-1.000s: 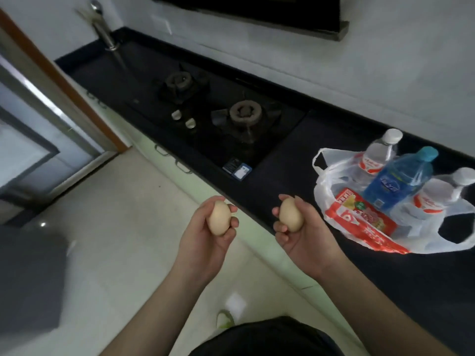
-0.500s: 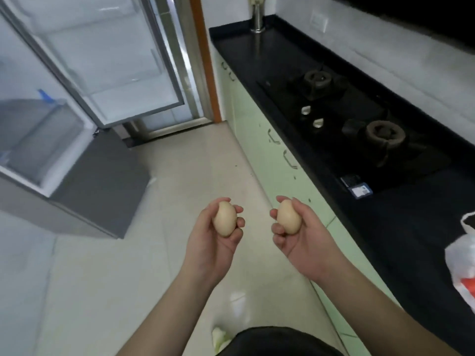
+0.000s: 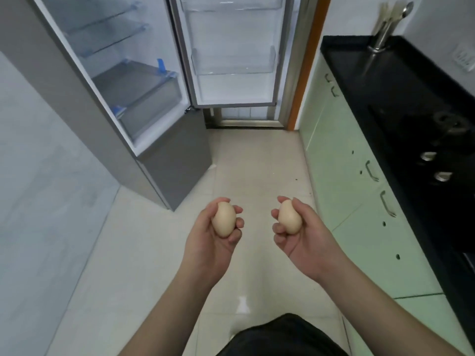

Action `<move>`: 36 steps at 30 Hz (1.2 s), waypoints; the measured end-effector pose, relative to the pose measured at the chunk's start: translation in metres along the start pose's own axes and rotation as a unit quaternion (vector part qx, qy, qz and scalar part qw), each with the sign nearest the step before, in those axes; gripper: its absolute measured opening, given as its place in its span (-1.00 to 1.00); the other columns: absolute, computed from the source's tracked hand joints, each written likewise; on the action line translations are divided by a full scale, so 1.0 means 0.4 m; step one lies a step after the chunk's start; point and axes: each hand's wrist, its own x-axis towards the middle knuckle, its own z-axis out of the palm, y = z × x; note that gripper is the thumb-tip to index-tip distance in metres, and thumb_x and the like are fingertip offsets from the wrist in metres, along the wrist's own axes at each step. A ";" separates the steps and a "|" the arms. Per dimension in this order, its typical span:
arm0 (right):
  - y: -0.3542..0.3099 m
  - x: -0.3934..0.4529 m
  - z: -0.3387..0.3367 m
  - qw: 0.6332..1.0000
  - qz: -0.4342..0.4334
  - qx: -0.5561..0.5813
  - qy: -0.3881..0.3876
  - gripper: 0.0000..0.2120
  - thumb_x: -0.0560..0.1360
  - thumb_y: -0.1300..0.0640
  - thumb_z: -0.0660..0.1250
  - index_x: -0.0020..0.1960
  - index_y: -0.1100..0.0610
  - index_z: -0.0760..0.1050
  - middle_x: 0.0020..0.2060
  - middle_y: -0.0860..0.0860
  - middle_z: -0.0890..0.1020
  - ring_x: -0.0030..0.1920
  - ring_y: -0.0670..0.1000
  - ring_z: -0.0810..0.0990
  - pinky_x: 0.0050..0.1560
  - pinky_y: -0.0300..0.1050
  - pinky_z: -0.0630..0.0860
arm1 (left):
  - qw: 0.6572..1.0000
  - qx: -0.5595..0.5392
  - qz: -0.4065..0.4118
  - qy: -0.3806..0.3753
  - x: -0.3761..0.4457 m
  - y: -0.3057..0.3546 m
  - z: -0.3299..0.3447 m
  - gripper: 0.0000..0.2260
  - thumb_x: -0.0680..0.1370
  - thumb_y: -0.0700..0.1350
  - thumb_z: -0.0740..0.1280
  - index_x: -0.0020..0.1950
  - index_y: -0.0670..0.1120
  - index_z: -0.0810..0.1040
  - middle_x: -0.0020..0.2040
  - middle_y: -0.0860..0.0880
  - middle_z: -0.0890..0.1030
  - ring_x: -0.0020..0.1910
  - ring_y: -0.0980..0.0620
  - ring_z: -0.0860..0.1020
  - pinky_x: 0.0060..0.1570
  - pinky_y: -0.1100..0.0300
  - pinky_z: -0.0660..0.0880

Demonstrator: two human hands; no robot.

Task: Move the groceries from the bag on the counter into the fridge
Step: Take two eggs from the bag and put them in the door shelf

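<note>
Head view
Eggs: 2, both pale tan, smooth and matte, 1 in each hand, held apart from each other above the floor tiles (image 3: 257,160).
Left egg (image 3: 224,219): stands nearly upright in the left hand (image 3: 213,240), long axis close to vertical, most of its shell in sight.
Right egg (image 3: 290,217): sits in the right hand (image 3: 305,242), tilted with its narrow end up and leaning left.
Left hand fingers: curled round the left egg, thumb at its top left, fingertips wrapping its right side.
Right hand fingers: curled round the right egg, fingertips showing at its left side, thumb over its top.
Fridge (image 3: 144,98): 1, grey, ahead and to the left, well apart from both eggs, its upper compartment open.
Fridge shelves (image 3: 102,34): 2 glass ones plainly seen, with 1 clear drawer (image 3: 144,98) with blue clips beneath them.
Fridge door (image 3: 234,52): 1, swung open toward the camera, with 2 clear bins seen on its inner side.
Counter (image 3: 401,93): 1, black, along the right side, over pale green cabinets (image 3: 344,176).
Cabinet handles: 5 metal ones in sight.
Hob (image 3: 442,134): built into the counter, 1 burner and 2 knobs visible.
Utensil holder (image 3: 380,34): 1, metal, at the counter's far end.
</note>
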 end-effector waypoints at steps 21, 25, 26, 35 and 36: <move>-0.354 0.536 0.013 0.999 0.028 -0.031 -0.035 -0.78 0.61 0.12 0.17 0.16 0.13 0.53 -0.18 0.13 0.62 -0.31 0.04 0.52 -0.30 -0.14 0.55 | 0.997 0.008 0.010 0.080 0.507 0.111 0.176 -0.86 0.54 -0.10 0.26 0.02 -0.13 0.52 -0.14 -0.17 0.58 -0.32 -0.05 0.49 -0.46 0.27 0.41; -0.374 0.624 0.045 0.998 0.037 -0.023 -0.036 -0.78 0.61 0.11 0.19 0.16 0.14 0.53 -0.17 0.14 0.62 -0.32 0.05 0.53 -0.30 -0.13 0.55 | 0.997 0.018 0.007 0.077 0.591 0.148 0.184 -0.87 0.57 -0.11 0.23 0.04 -0.13 0.50 -0.13 -0.17 0.57 -0.31 -0.06 0.49 -0.45 0.26 0.41; -0.376 0.646 0.055 0.998 0.040 -0.020 -0.035 -0.79 0.61 0.12 0.19 0.16 0.14 0.53 -0.17 0.14 0.62 -0.32 0.04 0.53 -0.30 -0.13 0.55 | 0.997 0.020 0.006 0.079 0.615 0.162 0.183 -0.87 0.58 -0.11 0.22 0.03 -0.14 0.50 -0.13 -0.17 0.57 -0.32 -0.05 0.49 -0.46 0.27 0.40; -0.364 0.906 0.251 0.999 0.032 -0.023 -0.038 -0.81 0.61 0.12 0.20 0.16 0.16 0.50 -0.14 0.15 0.61 -0.28 0.05 0.54 -0.25 -0.10 0.56 | 0.998 0.046 0.018 0.050 0.853 0.364 0.144 -0.84 0.61 -0.12 0.20 0.04 -0.16 0.52 -0.15 -0.19 0.57 -0.32 -0.07 0.48 -0.46 0.26 0.39; -0.370 0.934 0.281 0.999 0.028 -0.022 -0.041 -0.81 0.61 0.12 0.19 0.16 0.15 0.50 -0.14 0.15 0.61 -0.28 0.05 0.54 -0.25 -0.11 0.56 | 0.998 0.045 0.016 0.047 0.881 0.394 0.140 -0.84 0.61 -0.12 0.21 0.05 -0.17 0.52 -0.14 -0.20 0.57 -0.31 -0.07 0.48 -0.46 0.25 0.40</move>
